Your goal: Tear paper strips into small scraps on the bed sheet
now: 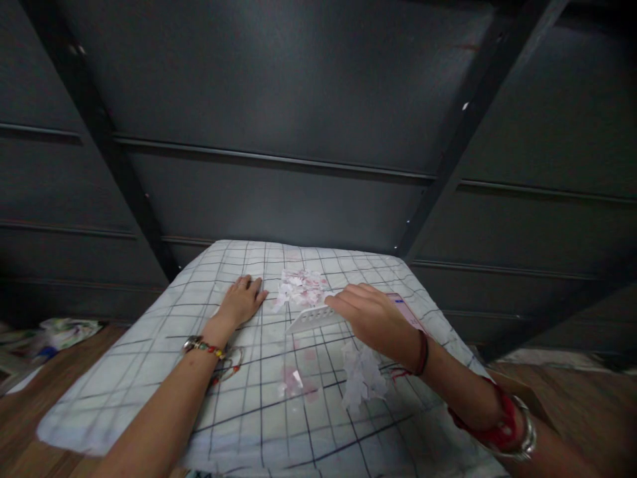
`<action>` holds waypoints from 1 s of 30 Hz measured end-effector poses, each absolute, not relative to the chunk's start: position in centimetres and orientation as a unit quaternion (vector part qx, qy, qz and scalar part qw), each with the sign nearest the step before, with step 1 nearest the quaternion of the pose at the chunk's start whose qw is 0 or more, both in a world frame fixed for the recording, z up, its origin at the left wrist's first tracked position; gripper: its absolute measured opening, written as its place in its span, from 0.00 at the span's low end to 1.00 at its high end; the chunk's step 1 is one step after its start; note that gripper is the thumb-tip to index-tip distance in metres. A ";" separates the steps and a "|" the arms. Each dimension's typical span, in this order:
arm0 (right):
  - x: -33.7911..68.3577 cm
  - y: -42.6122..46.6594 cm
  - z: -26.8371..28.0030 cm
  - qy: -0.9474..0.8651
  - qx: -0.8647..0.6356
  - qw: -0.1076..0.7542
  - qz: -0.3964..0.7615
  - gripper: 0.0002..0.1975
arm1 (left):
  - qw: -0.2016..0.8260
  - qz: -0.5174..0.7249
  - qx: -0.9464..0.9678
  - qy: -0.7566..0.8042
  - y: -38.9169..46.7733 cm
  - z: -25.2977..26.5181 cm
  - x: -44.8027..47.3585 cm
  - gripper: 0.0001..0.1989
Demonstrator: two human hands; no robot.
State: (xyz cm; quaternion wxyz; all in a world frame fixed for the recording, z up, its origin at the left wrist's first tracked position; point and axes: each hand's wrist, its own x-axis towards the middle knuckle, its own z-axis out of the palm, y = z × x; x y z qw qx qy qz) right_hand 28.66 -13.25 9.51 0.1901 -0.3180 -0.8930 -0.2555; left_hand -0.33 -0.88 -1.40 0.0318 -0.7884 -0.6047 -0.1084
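Observation:
My right hand (365, 312) is closed on one end of a flat white strip with a row of holes (313, 319), tilted on its edge above the cloth. Just beyond the strip lies a heap of torn white and pink paper scraps (301, 287). Palm down, my left hand (241, 300) rests on the checked cloth (239, 425) left of the heap, fingers spread and holding nothing. A second pile of white paper scraps (362, 378) sits below my right wrist. Nearer me is a small shiny pinkish packet or scrap (297, 383). A pink card or booklet (405, 309) is partly hidden behind my right hand.
The cloth covers a table-like surface that reaches a dark panelled metal wall (279, 192) at the back. Left of it, bundled cloth and other items (64, 335) lie on the wooden floor (30, 431). A brown edge (522, 392) shows at the right.

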 end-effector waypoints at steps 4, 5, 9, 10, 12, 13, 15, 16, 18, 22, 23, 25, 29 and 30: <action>30.2 -13.4 10.2 -0.862 -0.347 0.198 -0.312 0.14 | 0.030 -0.117 -0.785 -0.607 -0.8 -1.7 -0.4 0.25; 30.4 -13.5 10.1 -0.856 -0.355 0.193 -0.322 0.14 | 0.030 -0.118 -0.785 -0.607 -0.7 -1.7 -0.4 0.25; 30.0 -14.7 9.8 -0.852 -0.379 0.171 -0.316 0.15 | 0.026 -0.119 -0.782 -0.611 -0.7 -1.9 -0.4 0.25; 29.7 -15.2 9.8 -0.856 -0.381 0.166 -0.308 0.16 | 0.025 -0.118 -0.781 -0.613 -0.7 -1.8 -0.4 0.25; 29.0 -16.1 10.1 -0.864 -0.380 0.157 -0.292 0.16 | 0.023 -0.114 -0.781 -0.614 -0.7 -1.7 -0.4 0.25; 28.7 -16.5 10.3 -0.868 -0.376 0.156 -0.287 0.16 | 0.022 -0.110 -0.780 -0.615 -0.8 -1.6 -0.4 0.26; 28.4 -16.9 10.7 -0.868 -0.372 0.159 -0.289 0.15 | 0.019 -0.102 -0.779 -0.618 -1.0 -1.4 -0.3 0.26; 28.3 -16.9 10.9 -0.863 -0.375 0.162 -0.296 0.15 | 0.018 -0.100 -0.778 -0.620 -1.0 -1.3 -0.2 0.27; 28.4 -16.7 11.0 -0.849 -0.390 0.164 -0.316 0.15 | 0.018 -0.098 -0.777 -0.622 -1.2 -1.1 -0.1 0.27; 28.5 -16.5 10.7 -0.844 -0.390 0.155 -0.335 0.14 | 0.013 -0.092 -0.775 -0.625 -1.3 -0.9 0.0 0.26; 28.4 -16.6 10.7 -0.851 -0.382 0.152 -0.328 0.14 | 0.011 -0.091 -0.774 -0.626 -1.3 -0.9 0.0 0.26; 28.0 -17.0 10.9 -0.865 -0.368 0.148 -0.307 0.14 | 0.011 -0.094 -0.775 -0.625 -1.3 -0.9 0.0 0.26; 27.0 -16.7 11.4 -0.871 -0.360 0.156 -0.296 0.14 | 0.021 -0.091 -0.774 -0.627 -1.3 -1.0 0.0 0.25; 26.8 -16.2 11.5 -0.868 -0.358 0.162 -0.303 0.14 | 0.024 -0.086 -0.771 -0.630 -1.3 -0.9 0.0 0.25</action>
